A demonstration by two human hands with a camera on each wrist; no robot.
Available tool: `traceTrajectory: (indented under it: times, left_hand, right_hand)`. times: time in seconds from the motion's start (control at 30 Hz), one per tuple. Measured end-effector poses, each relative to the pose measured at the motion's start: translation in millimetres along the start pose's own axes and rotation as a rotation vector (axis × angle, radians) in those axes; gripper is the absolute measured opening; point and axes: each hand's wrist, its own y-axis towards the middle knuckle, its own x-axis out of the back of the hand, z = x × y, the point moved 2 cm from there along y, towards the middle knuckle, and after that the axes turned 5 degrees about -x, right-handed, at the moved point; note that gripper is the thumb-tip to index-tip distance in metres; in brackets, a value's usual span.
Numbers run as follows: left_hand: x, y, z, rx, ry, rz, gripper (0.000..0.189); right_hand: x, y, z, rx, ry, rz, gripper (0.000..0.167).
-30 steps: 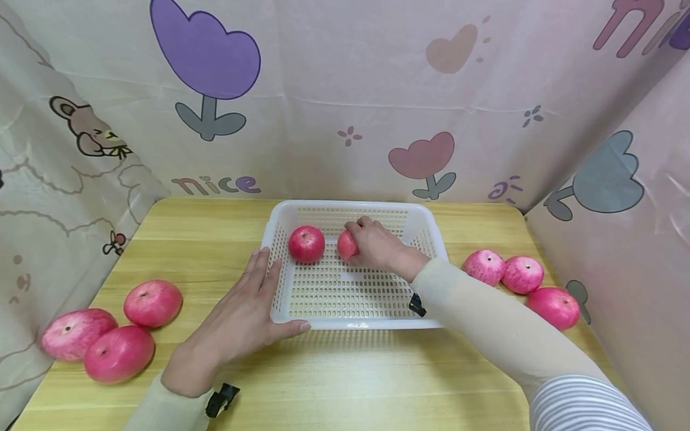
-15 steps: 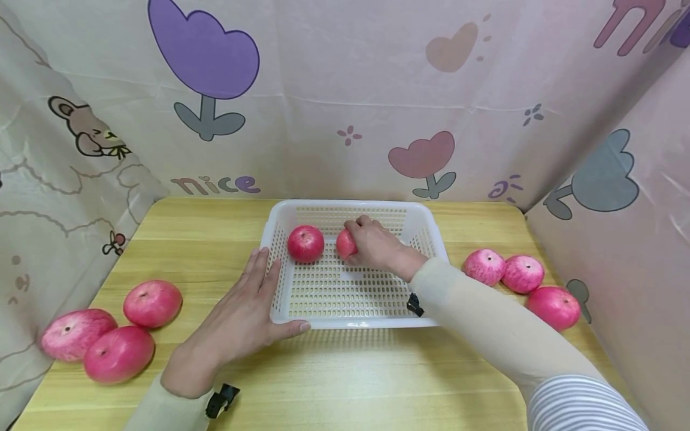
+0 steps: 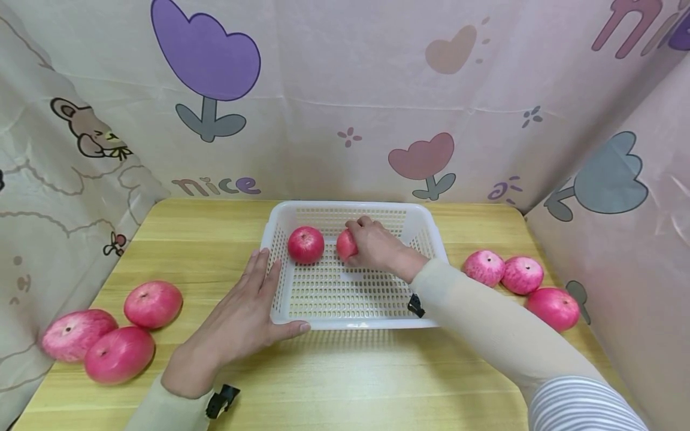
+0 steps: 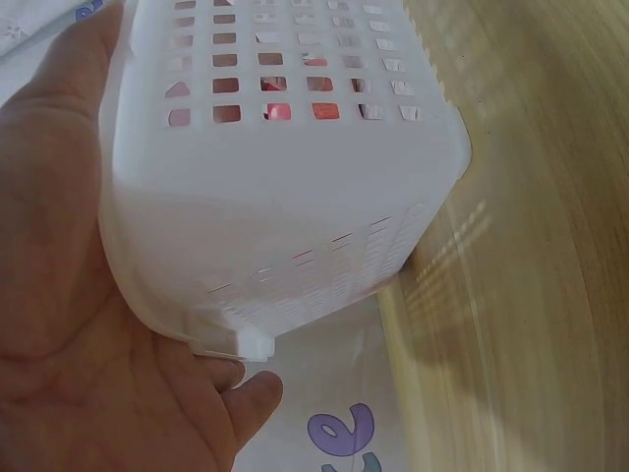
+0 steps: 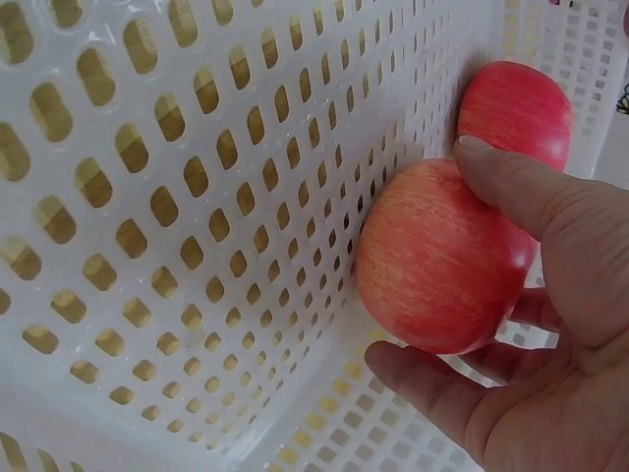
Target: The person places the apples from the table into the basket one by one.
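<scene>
A white perforated plastic basket [image 3: 350, 324] stands on the wooden table. Inside it, my right hand [image 3: 377, 245] grips a red apple [image 3: 345, 244], thumb on one side and fingers on the other, as the right wrist view shows. That apple [image 5: 442, 261] sits low against the basket's perforated surface. A second red apple [image 3: 306, 245] lies to its left in the basket, partly behind the thumb in the right wrist view. My left hand [image 3: 239, 311] rests on the basket's near left corner. Its fingers extend along the left rim and its thumb lies along the front rim.
Three pinkish-red apples [image 3: 120, 354] lie grouped on the table's left side. Another three apples [image 3: 553, 309] lie to the right of the basket, beyond the right forearm. A printed curtain [image 3: 323, 108] rises behind the table and along both sides.
</scene>
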Motion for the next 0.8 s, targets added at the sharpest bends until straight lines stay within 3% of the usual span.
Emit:
traceTrajectory:
  times: [0.2,0.47,0.8]
  left_hand:
    - [-0.1,-1.0,0.1,-0.006,-0.002,-0.010,0.139]
    - [-1.2,0.0,0.5,0.005,-0.009,0.003,0.140]
    - [-1.6,-0.7,0.6,-0.001,-0.011,0.000,0.138]
  right_hand:
    - [8.7,-5.0,-1.2,-0.014,0.010,-0.010,0.091]
    - [35.2,-24.9,-5.6,-0.013,0.048,-0.027,0.080]
    - [70.4,-55.0,-28.5,-0.032,0.094,-0.090,0.074]
